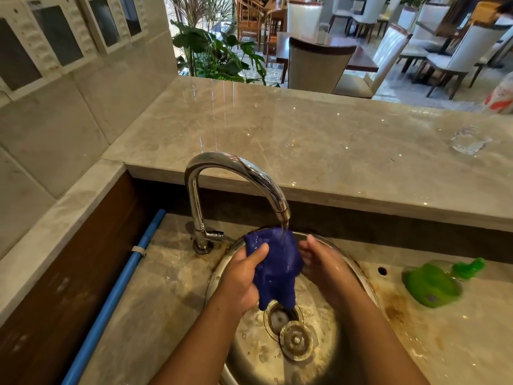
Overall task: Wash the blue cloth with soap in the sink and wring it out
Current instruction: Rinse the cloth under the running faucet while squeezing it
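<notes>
The wet blue cloth hangs bunched over the round steel sink, under water running from the chrome tap. My left hand grips its left side, thumb across the front. On the cloth's right side is my right hand, palm against the fabric, fingers partly hidden behind it. A green soap bottle lies on its side on the counter to the right of the sink.
The drain strainer sits loose beside the open drain. A blue pipe runs along the left. A raised marble ledge behind the tap carries a clear glass and a white bag.
</notes>
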`<state>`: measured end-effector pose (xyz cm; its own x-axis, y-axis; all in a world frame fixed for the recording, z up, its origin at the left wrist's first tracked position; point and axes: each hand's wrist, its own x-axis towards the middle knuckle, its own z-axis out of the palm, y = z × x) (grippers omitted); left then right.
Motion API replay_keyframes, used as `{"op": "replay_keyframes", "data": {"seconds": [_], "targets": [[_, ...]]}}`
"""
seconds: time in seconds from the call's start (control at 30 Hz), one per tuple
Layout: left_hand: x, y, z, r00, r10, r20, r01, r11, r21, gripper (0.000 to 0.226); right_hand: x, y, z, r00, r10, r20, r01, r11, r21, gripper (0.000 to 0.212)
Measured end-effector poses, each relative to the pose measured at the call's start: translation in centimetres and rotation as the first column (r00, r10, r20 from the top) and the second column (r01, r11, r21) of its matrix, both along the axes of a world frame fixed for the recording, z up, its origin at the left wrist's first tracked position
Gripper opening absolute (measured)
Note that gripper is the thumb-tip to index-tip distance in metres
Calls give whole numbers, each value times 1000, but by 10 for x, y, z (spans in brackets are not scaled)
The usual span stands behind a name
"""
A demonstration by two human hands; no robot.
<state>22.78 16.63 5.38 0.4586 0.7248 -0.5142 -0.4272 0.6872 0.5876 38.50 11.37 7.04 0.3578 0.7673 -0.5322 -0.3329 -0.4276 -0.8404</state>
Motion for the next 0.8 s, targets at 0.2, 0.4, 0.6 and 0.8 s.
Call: {"op": "replay_keyframes", "data": {"seconds": [0.2,0.4,0.6,0.8], "targets": [[-4,4,16,992,-122,6,122,991,60,28,-17,1,-17,827,-35,-562,83,995,61,50],[-10,8,12,946,-58,-318,126,972,198,22,-22,8,-14,939,-121,321,56,977,204,30],[-4,12,1,762,138,-633,117,931,345,18,-37,19,-18,940,-84,330,16,979,205,33],[2,5,0,819,178,-545,-8,954,300,18,-38,24,-20,996,-76,-44,80,992,93,24]]}}
